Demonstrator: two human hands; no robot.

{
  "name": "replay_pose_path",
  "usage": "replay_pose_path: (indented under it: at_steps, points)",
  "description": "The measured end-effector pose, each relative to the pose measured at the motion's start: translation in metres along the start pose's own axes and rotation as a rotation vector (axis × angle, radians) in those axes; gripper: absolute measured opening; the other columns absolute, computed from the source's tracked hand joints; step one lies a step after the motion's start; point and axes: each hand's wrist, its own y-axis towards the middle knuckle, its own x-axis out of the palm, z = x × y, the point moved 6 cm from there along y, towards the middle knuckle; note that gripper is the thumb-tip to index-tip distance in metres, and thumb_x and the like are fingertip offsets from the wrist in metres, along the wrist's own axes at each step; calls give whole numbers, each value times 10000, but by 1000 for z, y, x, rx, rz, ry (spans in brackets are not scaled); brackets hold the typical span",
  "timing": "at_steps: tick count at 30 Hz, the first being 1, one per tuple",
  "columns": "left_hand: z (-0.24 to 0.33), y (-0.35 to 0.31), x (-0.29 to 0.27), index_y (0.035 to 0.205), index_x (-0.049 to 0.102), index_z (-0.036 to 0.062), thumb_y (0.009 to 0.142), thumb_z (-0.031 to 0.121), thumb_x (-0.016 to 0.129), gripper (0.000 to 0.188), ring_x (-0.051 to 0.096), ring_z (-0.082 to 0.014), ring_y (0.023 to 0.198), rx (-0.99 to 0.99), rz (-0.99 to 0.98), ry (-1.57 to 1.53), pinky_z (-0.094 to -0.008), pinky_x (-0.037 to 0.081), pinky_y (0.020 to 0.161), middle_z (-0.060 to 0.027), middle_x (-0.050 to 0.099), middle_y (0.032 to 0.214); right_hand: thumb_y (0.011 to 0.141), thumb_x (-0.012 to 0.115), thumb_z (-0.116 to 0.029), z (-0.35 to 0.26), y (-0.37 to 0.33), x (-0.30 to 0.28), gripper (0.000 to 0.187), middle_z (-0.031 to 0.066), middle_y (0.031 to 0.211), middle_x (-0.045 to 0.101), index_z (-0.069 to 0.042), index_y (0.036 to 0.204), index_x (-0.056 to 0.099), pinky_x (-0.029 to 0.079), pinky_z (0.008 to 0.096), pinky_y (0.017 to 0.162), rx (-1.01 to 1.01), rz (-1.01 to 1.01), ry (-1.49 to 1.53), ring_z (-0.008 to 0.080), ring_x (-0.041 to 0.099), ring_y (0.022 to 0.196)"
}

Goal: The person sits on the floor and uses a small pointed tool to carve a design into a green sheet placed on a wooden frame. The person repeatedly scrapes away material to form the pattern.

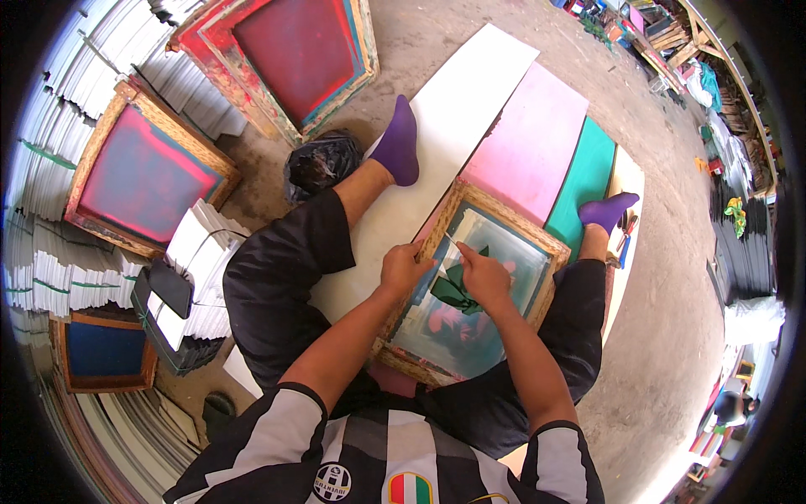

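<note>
A wooden-framed printing screen (478, 338) lies tilted between my legs, its mesh grey-blue with pink and whitish patches. My left hand (407, 269) grips the frame's left side, fingers over the wood and thumb toward the mesh. Over the mesh, my right hand (485, 275) is closed on a thin, pale, stick-like tool (451, 240). Its tip points toward the left side of the frame; its kind I cannot make out. Dark green leaf-shaped pieces (453, 290) lie on the mesh, partly under my right hand.
Beneath the screen lie white (453, 92), pink (533, 143) and green sheets (585, 172). Hand tools (625, 238) rest by my right foot. More framed screens (143, 181), a black plastic bag (321, 164) and stacked paper (201, 252) stand to the left.
</note>
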Motion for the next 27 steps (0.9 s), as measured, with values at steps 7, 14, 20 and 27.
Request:
replay_pose_path:
  at_steps: [7, 14, 20, 27]
  points:
    - [4, 2, 3, 1164, 729, 4, 762, 320, 845, 524, 693, -374, 816, 39, 13, 82, -466, 537, 746, -197, 706, 840, 1008, 498, -226, -18, 0, -1, 467, 200, 870, 719, -301, 1466, 542, 566, 554, 635, -40, -50, -267, 409, 720, 768]
    - [3, 5, 1, 1132, 740, 17, 768, 340, 821, 494, 693, -388, 768, 59, -14, 120, -478, 540, 724, -209, 697, 811, 1003, 515, -221, -12, 1, -1, 488, 228, 918, 728, -299, 1484, 536, 576, 555, 672, -9, -146, -114, 408, 728, 788]
    - [7, 7, 5, 1198, 715, -23, 760, 336, 843, 581, 700, -379, 773, 109, -7, 148, -466, 544, 731, -215, 698, 822, 1029, 515, -267, 20, 10, 32, 451, 205, 1015, 748, -289, 1479, 539, 556, 585, 792, -118, 76, 302, 428, 725, 920]
    - [2, 4, -1, 1153, 717, -31, 786, 341, 838, 537, 689, -372, 812, 2, -85, 99, -462, 535, 746, -209, 693, 832, 1029, 534, -291, -1, 1, 6, 392, 216, 1022, 742, -305, 1411, 617, 559, 559, 798, 35, -65, 80, 438, 721, 915]
